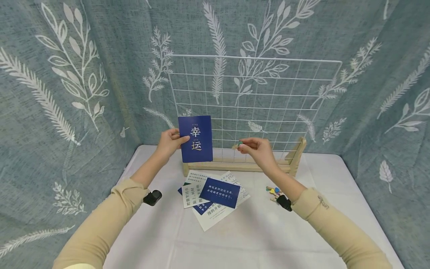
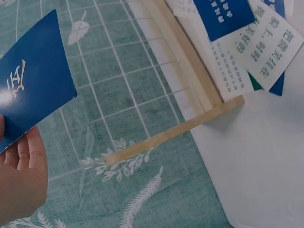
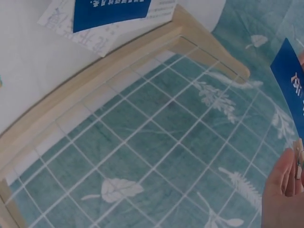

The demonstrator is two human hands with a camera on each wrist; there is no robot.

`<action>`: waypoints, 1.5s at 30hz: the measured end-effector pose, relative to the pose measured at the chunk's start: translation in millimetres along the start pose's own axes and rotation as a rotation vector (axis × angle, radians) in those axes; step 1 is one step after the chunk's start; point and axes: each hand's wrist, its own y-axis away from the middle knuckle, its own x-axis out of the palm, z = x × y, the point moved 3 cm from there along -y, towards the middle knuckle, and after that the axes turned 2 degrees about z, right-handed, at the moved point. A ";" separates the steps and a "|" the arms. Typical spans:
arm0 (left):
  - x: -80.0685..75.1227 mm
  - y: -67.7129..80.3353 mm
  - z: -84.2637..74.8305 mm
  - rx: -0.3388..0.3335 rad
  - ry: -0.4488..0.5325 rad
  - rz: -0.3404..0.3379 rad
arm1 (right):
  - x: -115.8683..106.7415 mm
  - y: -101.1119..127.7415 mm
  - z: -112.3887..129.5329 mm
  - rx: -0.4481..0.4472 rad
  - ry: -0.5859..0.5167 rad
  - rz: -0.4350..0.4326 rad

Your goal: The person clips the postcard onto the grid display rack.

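Left hand [image 1: 170, 142] pinches a blue card [image 1: 196, 138] by its 9 o'clock edge, holding it upright against the lower left of the white wire grid [image 1: 255, 108]. Right hand [image 1: 256, 147] pinches a small clip [image 1: 237, 144] (colour unclear) just at 3 o'clock of the card, in front of the grid wires. Grid sits in a wooden stand [image 1: 235, 164] on the white worktop [image 1: 252, 231]. Loose cards [image 1: 215, 196] lie at 6 o'clock of the stand; coloured clips [image 1: 273, 191] near the right wrist.

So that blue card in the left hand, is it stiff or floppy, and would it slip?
Probably fairly stiff: the blue card stands upright and flat though the left hand pinches only its edge. Likely light, since so slight a grip holds it. Its smooth face may slip a little.
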 end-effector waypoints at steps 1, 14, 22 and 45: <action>-0.9 -0.7 -1.7 0.003 0.003 -0.007 | 0.7 -1.5 1.5 0.000 0.007 0.004; -13.8 -10.8 -14.2 0.077 0.140 -0.071 | 6.7 -20.0 21.5 -0.032 0.078 0.035; -21.4 -15.8 -20.6 0.102 0.141 -0.104 | 8.1 -33.7 45.3 -0.152 0.139 0.011; -24.4 -32.5 -51.4 0.109 0.074 -0.181 | 14.1 -77.2 81.6 -0.185 0.119 -0.047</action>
